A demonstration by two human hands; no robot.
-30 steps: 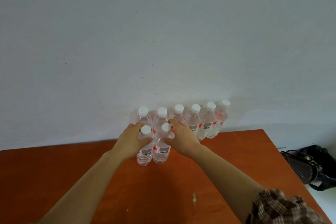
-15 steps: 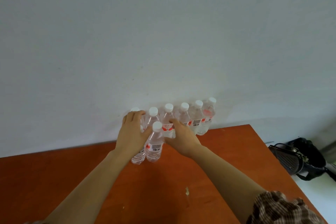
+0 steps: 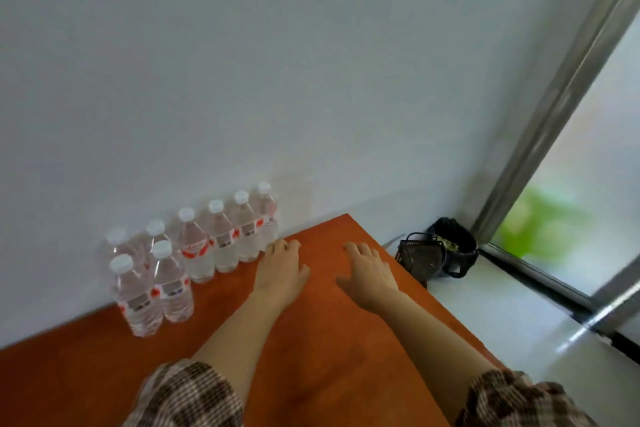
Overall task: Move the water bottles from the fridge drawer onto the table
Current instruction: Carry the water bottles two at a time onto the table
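Several clear water bottles with white caps and red labels stand upright on the orange-brown table (image 3: 329, 329). A back row of bottles (image 3: 221, 236) lines the white wall. Two more bottles (image 3: 152, 291) stand in front of the row's left end. My left hand (image 3: 280, 269) hovers over the table just right of the row, fingers spread, holding nothing. To its right, near the table's right edge, my right hand (image 3: 370, 274) is also spread and holds nothing. No fridge drawer shows in the view.
A black basket (image 3: 420, 258) and a dark bag (image 3: 453, 246) sit on the pale floor beyond the table's right corner. A metal-framed window or sliding door (image 3: 554, 135) runs along the right side. The white wall backs the table.
Both hands have let go of the two front bottles and moved right, away from them. The view has swung to the right, so the bottles now sit at the left.
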